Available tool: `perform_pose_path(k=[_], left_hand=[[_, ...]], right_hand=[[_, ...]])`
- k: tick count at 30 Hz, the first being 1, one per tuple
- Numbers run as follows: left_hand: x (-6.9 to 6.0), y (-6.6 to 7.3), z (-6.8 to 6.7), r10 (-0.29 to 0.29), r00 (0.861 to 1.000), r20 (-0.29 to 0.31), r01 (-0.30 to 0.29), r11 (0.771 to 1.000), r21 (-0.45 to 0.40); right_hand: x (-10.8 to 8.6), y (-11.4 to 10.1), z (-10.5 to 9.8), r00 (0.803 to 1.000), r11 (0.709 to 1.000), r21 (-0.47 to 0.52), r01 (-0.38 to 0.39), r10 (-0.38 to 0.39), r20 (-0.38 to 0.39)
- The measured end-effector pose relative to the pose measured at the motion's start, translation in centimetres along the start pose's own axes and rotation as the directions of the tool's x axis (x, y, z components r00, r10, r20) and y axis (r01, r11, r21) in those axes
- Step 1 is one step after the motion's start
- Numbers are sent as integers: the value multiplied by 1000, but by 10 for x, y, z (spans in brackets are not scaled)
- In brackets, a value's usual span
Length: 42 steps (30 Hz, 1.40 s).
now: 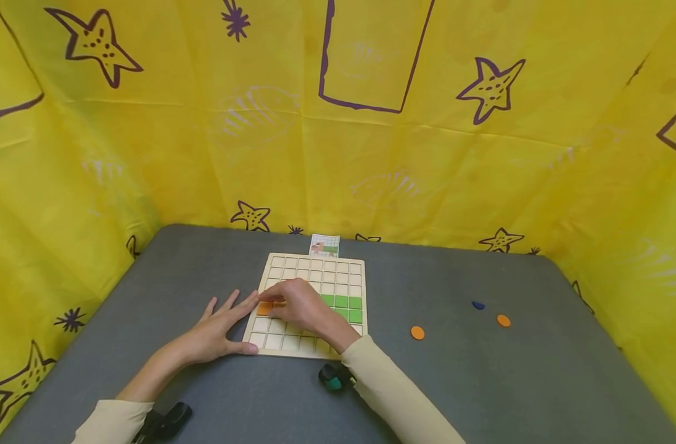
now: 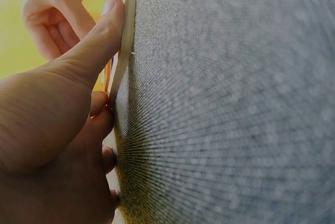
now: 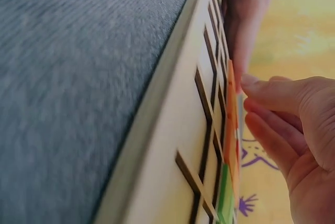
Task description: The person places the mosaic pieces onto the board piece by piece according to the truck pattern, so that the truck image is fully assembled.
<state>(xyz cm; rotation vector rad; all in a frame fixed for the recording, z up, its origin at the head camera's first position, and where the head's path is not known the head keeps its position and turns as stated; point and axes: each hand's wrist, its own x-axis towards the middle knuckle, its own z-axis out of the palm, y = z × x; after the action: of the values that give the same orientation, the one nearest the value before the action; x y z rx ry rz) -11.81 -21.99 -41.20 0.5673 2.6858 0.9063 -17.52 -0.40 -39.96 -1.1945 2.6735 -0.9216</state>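
Note:
A pale wooden grid board (image 1: 285, 354) lies on the grey table. My left hand (image 1: 218, 330) rests along its left edge, fingers spread straight and thumb against the near-left corner. Over the board, my right hand (image 1: 301, 302) bends its fingers and thumb by an orange tile (image 1: 264, 308) in a left-hand cell. In the right wrist view, orange tiles (image 3: 230, 114) stand in a row beside the thumb, and nothing shows between thumb and fingers. Green tiles (image 1: 356, 316) fill cells on the right side. My right hand hides the cells in between.
Behind the board is a small pattern card (image 1: 330, 251) with coloured squares. To the right lie two orange round pieces (image 1: 417, 333) and a dark blue half-round piece (image 1: 478, 305). A yellow curtain (image 1: 338, 154) surrounds the table's back and sides.

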Motion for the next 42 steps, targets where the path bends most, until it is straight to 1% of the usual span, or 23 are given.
perform_pose_path(k=[7, 13, 17, 22, 27, 36, 39, 42], left_hand=[[-1, 0, -1, 15, 1000, -16, -15, 1000, 10], [-2, -2, -1, 7, 1000, -19, -7, 1000, 15], [-2, -3, -1, 6, 1000, -17, -6, 1000, 12], [-2, -3, -1, 14, 999, -30, -14, 1000, 12], [-2, -2, -2, 14, 999, -30, -13, 1000, 16], [-2, -4, 1, 10, 1000, -26, -9, 1000, 21], [-1, -3, 1, 19, 999, -27, -19, 1000, 17], [0, -3, 2, 22, 999, -27, -22, 1000, 15]], right_hand=[[-14, 4, -16, 999, 999, 22, -26, 27, -27], [-28, 10, -30, 997, 998, 21, -64, 65, -50], [-40, 18, -39, 994, 997, 22, -76, 77, -73], [-57, 33, -50, 991, 996, 57, -69, 75, -112], [-74, 51, -62, 982, 993, 93, -76, 91, -164], [-98, 72, -82, 965, 988, 88, -125, 142, -220], [-107, 79, -87, 958, 986, 78, -148, 163, -236], [-116, 85, -92, 950, 980, 76, -187, 200, -242]])
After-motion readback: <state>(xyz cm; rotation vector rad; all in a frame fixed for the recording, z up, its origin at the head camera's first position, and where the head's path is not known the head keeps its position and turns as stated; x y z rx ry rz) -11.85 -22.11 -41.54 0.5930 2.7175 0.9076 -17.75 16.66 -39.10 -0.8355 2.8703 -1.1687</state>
